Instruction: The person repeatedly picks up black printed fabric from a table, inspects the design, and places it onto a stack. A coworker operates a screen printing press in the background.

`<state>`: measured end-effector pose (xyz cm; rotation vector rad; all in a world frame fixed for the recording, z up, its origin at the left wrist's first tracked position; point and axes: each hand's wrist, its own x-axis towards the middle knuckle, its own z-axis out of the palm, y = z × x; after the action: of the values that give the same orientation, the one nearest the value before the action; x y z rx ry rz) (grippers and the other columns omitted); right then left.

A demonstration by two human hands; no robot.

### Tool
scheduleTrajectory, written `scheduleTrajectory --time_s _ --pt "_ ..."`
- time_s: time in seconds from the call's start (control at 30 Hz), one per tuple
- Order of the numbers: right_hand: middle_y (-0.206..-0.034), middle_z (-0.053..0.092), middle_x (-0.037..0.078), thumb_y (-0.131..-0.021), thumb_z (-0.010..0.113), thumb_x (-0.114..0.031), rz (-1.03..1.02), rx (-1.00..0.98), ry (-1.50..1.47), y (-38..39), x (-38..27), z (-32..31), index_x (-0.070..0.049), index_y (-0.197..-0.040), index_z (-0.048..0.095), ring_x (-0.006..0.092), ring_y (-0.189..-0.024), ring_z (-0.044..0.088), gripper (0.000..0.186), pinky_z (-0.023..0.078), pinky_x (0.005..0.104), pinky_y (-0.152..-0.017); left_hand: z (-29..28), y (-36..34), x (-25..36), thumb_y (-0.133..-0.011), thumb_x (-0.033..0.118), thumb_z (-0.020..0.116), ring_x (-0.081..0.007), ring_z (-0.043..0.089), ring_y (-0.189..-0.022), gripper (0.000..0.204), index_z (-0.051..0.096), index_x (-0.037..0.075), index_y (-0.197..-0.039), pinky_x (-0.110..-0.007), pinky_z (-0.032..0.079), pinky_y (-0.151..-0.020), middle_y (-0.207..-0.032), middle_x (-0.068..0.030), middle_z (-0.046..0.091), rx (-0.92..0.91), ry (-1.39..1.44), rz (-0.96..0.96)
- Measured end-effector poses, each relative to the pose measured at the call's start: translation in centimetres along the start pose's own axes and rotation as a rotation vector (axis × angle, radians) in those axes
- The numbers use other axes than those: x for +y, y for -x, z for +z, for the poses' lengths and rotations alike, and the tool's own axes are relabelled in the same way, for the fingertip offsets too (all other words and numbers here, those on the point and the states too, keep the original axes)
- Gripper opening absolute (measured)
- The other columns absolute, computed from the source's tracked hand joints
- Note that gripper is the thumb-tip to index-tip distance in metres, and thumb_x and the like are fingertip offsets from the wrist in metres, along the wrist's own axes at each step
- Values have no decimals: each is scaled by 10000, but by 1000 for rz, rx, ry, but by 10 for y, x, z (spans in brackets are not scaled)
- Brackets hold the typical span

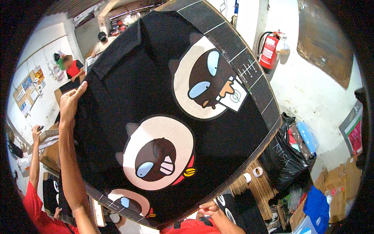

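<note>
A large dark board (266, 102) with white ruled lines along its edges is tilted up before me. Black cloth (210, 150) lies over it, creased at the upper left. Printed on the cloth are several cartoon cat heads: one with a cup (234, 95), one with a red collar (157, 154), and another partly cut off at the bottom. My left hand (71, 102) is closed on the board's left edge, thumb in front, fingers mostly hidden behind. At the lower edge my right hand (210, 208) is closed, its fingers bent against the rim.
A red-sleeved co-worker (35, 208) stands close at my left, one arm raised. Two people (73, 69) are farther back. A red fire extinguisher (269, 50) hangs on the white wall. At right are a black plastic bag (286, 160), cardboard (337, 183) and blue cloth (317, 208).
</note>
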<state>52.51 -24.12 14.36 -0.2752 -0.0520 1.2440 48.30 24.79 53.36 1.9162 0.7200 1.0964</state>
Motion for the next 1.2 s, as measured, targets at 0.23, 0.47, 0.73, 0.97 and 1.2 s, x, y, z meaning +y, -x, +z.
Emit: scheduleTrajectory --time_s 0.23,0.47,0.73,0.97,1.2 --pt "-866 661 115 -744 632 15 38 -45 -149 10 8 -37 -29 -902 666 248 -765 626 168 467 327 -640 18 -12 -16 -786 391 707 -20 302 -490 427 495 128 -524 -225 206 -467 -548 93 391 -55 29 40" --pt "-1030 639 145 -720 648 9 -121 49 -84 10 21 -67 -13 -1003 634 298 -966 596 285 445 436 -843 47 -26 -22 -785 392 708 -14 284 -496 435 467 145 -521 -232 192 -466 -554 100 377 -117 109 8" --pt "-1258 518 160 -703 653 20 -329 155 73 -10 25 -24 -22 -1206 529 355 -1177 465 520 294 519 -1031 79 -52 -35 -786 427 696 -26 253 -527 445 442 165 -531 -233 169 -489 -570 104 328 -153 60 131" --pt "-1175 583 137 -718 653 27 -402 213 88 -17 24 -38 -24 -1113 598 304 -1128 515 402 353 444 -1002 106 -68 -33 -781 424 702 -33 228 -519 485 386 174 -511 -248 147 -477 -565 102 293 -221 50 134" --pt "-1153 589 177 -741 724 -127 305 815 1223 -18 13 76 40 -1215 517 213 -1047 570 543 435 304 -926 109 -40 -6 -744 384 737 -48 280 -525 512 406 74 -509 -259 217 -447 -543 77 323 -219 69 356"
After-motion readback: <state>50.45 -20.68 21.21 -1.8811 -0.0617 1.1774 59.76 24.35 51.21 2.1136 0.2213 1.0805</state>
